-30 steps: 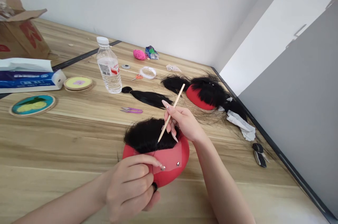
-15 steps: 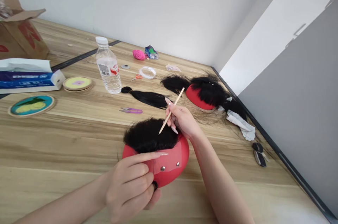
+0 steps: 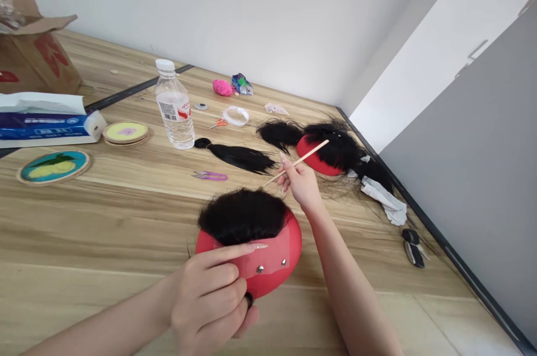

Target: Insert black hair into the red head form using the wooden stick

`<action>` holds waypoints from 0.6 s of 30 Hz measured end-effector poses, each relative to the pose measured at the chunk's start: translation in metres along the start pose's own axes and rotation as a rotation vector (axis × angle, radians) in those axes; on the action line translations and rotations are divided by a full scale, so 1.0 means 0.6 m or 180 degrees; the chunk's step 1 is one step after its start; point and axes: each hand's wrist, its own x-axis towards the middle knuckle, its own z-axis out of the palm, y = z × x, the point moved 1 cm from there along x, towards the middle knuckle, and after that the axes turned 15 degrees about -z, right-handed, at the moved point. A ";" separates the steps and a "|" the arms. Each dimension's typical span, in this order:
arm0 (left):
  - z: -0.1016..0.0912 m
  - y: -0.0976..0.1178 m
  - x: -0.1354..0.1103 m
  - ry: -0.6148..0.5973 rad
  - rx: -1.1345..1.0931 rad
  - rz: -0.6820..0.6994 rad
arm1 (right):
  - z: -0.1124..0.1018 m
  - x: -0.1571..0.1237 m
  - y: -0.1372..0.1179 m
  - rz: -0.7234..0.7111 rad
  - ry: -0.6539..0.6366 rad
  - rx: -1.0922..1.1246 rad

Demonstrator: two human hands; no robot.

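A red dome-shaped head form (image 3: 272, 283) lies in front of me, with a sheet of fine mesh (image 3: 272, 250) fixed on it by silver pins. Short black hair (image 3: 243, 216) stands from the mesh's far part. My left hand (image 3: 213, 289) rests against the form's near left side, index finger stretched along the mesh. Its other fingers and thumb are curled around a dark bit that looks like a lock of black hair (image 3: 249, 299). Above the hair's far right edge, my right hand (image 3: 300, 180) pinches a thin wooden-handled needle (image 3: 308, 153); its tip is hard to make out.
Behind the form lie purple thread snips (image 3: 210, 175), a black hair bundle (image 3: 241, 157) and a water bottle (image 3: 175, 110). A second red form (image 3: 316, 160) with black hair stands at right. Embroidery hoops (image 3: 54, 167), a tissue pack (image 3: 50, 127) and a cardboard box (image 3: 37, 60) are left.
My right hand has moved away from me and slightly right, lifting the needle off the hair on the mesh and tilting it flatter. My left hand stays nearly in place on the form.
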 end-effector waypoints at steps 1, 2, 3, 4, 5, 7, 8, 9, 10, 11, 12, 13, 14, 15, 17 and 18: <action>-0.001 0.000 0.000 -0.0031 0.0016 -0.0005 | -0.008 0.003 -0.004 -0.0073 0.0099 -0.0104; -0.001 0.000 0.001 -0.0055 0.0040 -0.0036 | -0.017 0.004 -0.011 -0.0150 0.0194 -0.0183; -0.002 0.000 0.001 -0.0100 0.0054 -0.0037 | -0.024 0.005 -0.021 -0.0216 0.0259 -0.0232; -0.002 0.001 0.001 -0.0114 0.0054 -0.0033 | -0.031 0.004 -0.032 -0.0294 0.0317 -0.0258; -0.002 0.001 0.002 -0.0112 0.0060 -0.0036 | -0.037 0.002 -0.045 -0.0431 0.0374 -0.0200; -0.003 0.001 0.004 -0.0079 0.0063 -0.0023 | -0.041 -0.008 -0.072 -0.0488 0.0140 0.0283; -0.004 0.000 0.006 -0.0033 0.0057 -0.0008 | -0.040 -0.015 -0.085 -0.0383 -0.0124 0.0584; -0.005 0.000 0.008 -0.0011 0.0074 -0.0023 | -0.038 -0.024 -0.098 -0.0266 -0.0410 0.0836; -0.006 0.000 0.010 0.0004 0.0105 -0.0061 | -0.034 -0.034 -0.108 -0.0165 -0.0689 0.0976; -0.006 0.000 0.011 0.0014 0.0122 -0.0083 | -0.029 -0.044 -0.118 -0.0097 -0.0937 0.1039; -0.007 0.001 0.012 0.0041 0.0126 -0.0142 | -0.024 -0.053 -0.125 -0.0045 -0.1148 0.1044; -0.007 0.001 0.013 0.0080 0.0115 -0.0226 | -0.019 -0.061 -0.130 -0.0005 -0.1291 0.1013; -0.007 0.001 0.014 0.0118 0.0090 -0.0313 | -0.014 -0.067 -0.133 0.0035 -0.1396 0.0945; -0.008 0.001 0.014 0.0138 0.0064 -0.0393 | -0.009 -0.072 -0.134 0.0061 -0.1469 0.0855; -0.008 0.001 0.012 0.0080 0.0072 -0.0489 | -0.001 -0.077 -0.134 0.0100 -0.1555 0.0667; -0.008 0.001 0.011 0.0020 0.0136 -0.0565 | 0.002 -0.078 -0.133 0.0116 -0.1576 0.0586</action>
